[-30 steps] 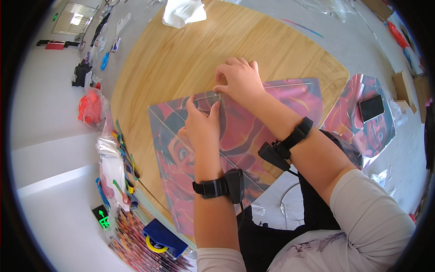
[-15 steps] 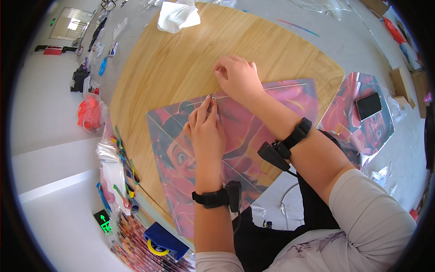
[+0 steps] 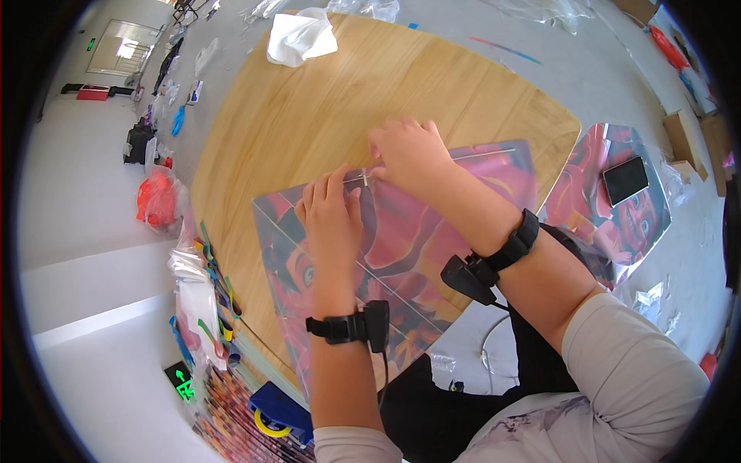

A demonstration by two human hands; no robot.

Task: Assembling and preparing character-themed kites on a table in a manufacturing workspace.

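A pink and dark printed sheet [image 3: 386, 239] with a cartoon figure lies on the wooden table, with thin pale rods along its far edge and slantwise across it. It looks like a kite. My left hand [image 3: 330, 224] rests on its far left part, fingers spread, fingertips at the far edge. Just right of those fingertips, a small light fitting [image 3: 364, 179] sits on the edge rod. My right hand [image 3: 414, 154] is over the far edge beside that fitting, its fingers curled. What lies between them, if anything, is hidden.
A crumpled white paper [image 3: 301, 37] is at the far end of the wooden table [image 3: 309, 116]. Right of the table, a phone [image 3: 625, 180] lies on another printed sheet [image 3: 617, 231]. At lower left are many rods [image 3: 231, 417] and a blue tape dispenser [image 3: 279, 413].
My left hand has moved slightly left and its fingers have spread, leaving the fitting. My right hand has come nearer, down toward the fitting and the far edge.
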